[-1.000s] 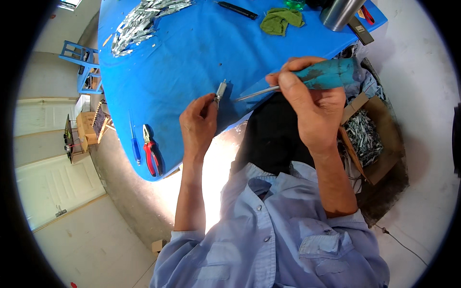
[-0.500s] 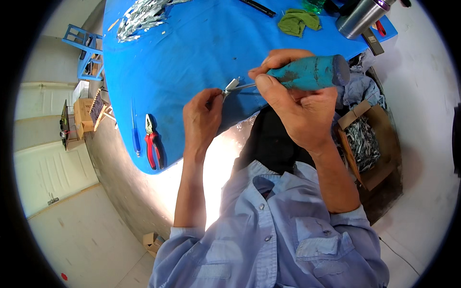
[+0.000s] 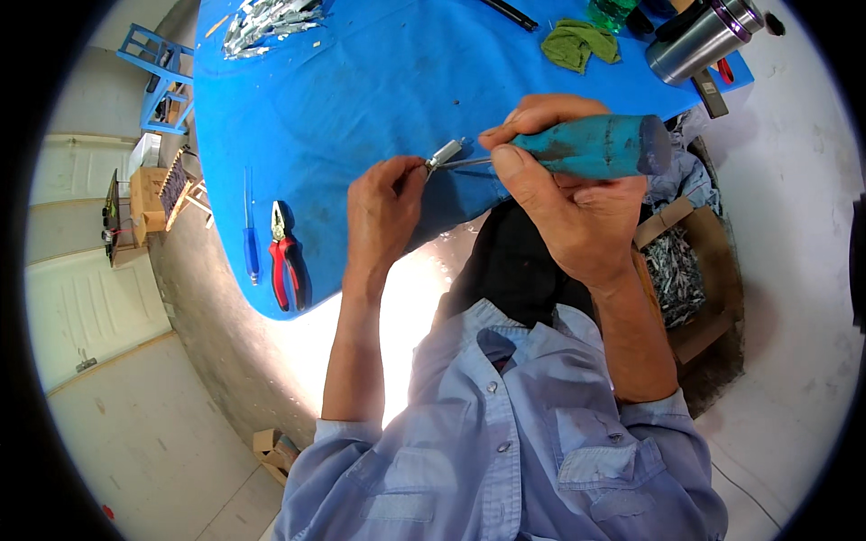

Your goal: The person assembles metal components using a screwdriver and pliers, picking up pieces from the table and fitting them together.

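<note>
My left hand [image 3: 386,203] pinches a small silvery-white metal piece [image 3: 445,153] between thumb and fingers, over the near part of the blue-covered table. In my right hand [image 3: 577,203] is a screwdriver [image 3: 591,147] with a thick, stained teal handle, its butt pointing right. The thin shaft runs left, and its tip meets the metal piece beside my left fingertips. My fingers hide the lower end of the piece, so its full shape cannot be made out.
Red-handled pliers [image 3: 284,261] and a blue screwdriver [image 3: 251,243] lie on the blue tabletop [image 3: 361,81] at left. Far left is a heap of metal pieces [image 3: 271,25]. A green cloth [image 3: 579,45] and steel flask [image 3: 704,43] are far right. A cardboard box [image 3: 713,270] of metal strips stands right.
The view has shifted slightly, so the table things sit a little differently. The metal piece is tilted a bit differently against the screwdriver tip; both hands keep their hold.
</note>
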### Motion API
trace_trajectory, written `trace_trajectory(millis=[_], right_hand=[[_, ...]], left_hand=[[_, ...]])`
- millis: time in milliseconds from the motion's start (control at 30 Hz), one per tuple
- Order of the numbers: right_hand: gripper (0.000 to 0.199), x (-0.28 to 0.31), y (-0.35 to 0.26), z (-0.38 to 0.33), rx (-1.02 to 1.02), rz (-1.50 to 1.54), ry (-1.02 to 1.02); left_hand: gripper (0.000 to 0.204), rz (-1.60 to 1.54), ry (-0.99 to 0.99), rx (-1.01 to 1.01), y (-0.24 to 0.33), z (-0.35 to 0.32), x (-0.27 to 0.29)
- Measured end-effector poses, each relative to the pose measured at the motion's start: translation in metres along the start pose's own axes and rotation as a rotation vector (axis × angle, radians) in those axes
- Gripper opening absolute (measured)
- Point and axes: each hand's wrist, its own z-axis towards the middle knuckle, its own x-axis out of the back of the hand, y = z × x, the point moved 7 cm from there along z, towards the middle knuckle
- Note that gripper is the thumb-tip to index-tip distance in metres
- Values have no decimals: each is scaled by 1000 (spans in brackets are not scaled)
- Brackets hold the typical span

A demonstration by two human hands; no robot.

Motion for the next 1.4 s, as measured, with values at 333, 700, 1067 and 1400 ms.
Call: trace_trajectory(millis=[333, 700, 1067, 1400], right_hand=[[22, -10, -3, 1, 52, -55, -84], [38, -65, -8, 0, 42, -283, -256], [45, -24, 61, 15, 41, -487, -404], [28, -31, 111, 13, 115, -931, -661]], left_hand=[[21, -29, -32, 122, -7, 5, 6], [62, -320, 114, -234, 84, -50, 65], [41, -356, 322, 152, 50, -56, 103], [30, -595, 223, 196, 7, -60, 96]])
